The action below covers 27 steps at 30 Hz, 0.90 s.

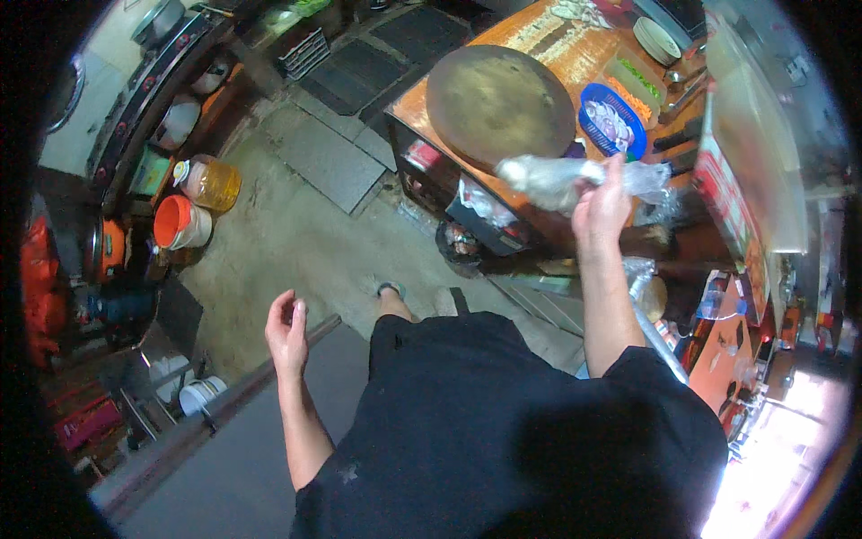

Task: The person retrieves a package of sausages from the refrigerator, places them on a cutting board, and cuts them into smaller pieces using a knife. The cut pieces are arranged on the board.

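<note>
My right hand (601,205) grips a clear plastic bag (552,178) with something pale inside, in front of the wooden table's edge. My left hand (288,330) is raised over the floor at the left, fingers curled apart, with nothing in it. Beyond the bag lies a large round chopping block (502,104) on the wooden table (549,37). Close behind my right hand is a blue plastic basket (587,124) of sliced onion. Beside that basket stands a clear tray with shredded orange vegetable (630,98) and chopped greens (640,77).
White plates (656,40) stand at the table's back right, near knives with dark handles (677,137). On the floor at the left are an oil jug (214,183) and a bucket with an orange rim (192,226). A bin (460,246) stands below the table.
</note>
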{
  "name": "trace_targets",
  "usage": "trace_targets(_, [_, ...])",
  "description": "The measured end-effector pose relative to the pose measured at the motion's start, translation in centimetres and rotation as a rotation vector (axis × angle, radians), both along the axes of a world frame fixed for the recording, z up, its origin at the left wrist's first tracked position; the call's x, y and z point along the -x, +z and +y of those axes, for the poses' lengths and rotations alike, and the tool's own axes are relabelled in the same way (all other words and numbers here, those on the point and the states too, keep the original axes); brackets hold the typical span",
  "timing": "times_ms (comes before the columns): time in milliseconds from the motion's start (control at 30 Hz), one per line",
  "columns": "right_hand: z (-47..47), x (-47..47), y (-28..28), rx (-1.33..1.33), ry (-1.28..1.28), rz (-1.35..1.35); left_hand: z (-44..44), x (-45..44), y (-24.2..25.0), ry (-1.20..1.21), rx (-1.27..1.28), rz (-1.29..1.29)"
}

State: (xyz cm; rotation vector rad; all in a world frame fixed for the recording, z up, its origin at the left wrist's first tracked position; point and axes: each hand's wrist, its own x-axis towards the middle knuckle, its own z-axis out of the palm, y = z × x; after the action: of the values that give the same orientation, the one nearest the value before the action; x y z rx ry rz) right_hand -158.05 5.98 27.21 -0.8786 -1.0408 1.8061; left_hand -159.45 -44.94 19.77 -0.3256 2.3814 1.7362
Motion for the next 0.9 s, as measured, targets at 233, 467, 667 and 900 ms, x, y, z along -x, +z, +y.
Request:
trace_targets(233, [5.4,6.3,-5.2,-0.225,-0.404,-0.361,-2.9,19.6,0.4,-0.198,-0.007,0.12])
trace_targets(467, [0.6,23.7,-4.7,-1.505,-0.275,-0.667,-9.5,29.5,3.2,0.148,-0.06,0.222])
trace_targets(667, [-8.5,44.7,-4.2,-1.829,-0.081,-0.22,-14.6,29.2,9.2,0.798,0.408,0.649])
trace_targets(900, [-27.4,68.7,-13.1,-1.667,1.011,0.111,-12.4,14.0,24.8,1.281,1.989,0.732])
